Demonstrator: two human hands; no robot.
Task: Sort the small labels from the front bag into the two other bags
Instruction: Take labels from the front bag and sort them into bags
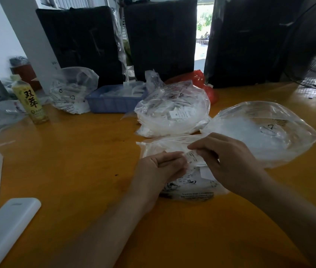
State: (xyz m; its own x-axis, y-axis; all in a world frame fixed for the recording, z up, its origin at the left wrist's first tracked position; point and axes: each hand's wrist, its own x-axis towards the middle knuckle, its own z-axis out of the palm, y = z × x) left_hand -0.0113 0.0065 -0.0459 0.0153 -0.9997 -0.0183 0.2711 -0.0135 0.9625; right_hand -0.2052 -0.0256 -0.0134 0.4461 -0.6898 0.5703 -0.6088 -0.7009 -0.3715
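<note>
The left hand [161, 167] and the right hand [224, 157] meet over the mouth of the front bag [182, 182], each with fingers curled in a pinch on the same small white label [191, 156], which is stretched between their fingertips just above the bag's open top. The front bag lies flat on the orange counter [76, 171] toward its near edge, right of the middle, partly under both hands, with more white labels and some print showing through the clear plastic. Just behind it, touching its far edge, sits a full clear bag [172, 113] packed with white labels, and to the right of that, beside the right hand, lies a puffed clear bag [265, 130] whose contents are hard to make out. Nothing stands between the hands and these two bags. Farther back, toward the far edge, a blue tray [112, 102] holds white pieces, with another clear bag [72, 91] to its left and a red plastic bag [205, 84] behind the full one. A yellow bottle [30, 101] stands upright near the left edge, and a white flat device [6, 227] lies at the near left corner. Three black upright blocks [161, 35] line the far side.
</note>
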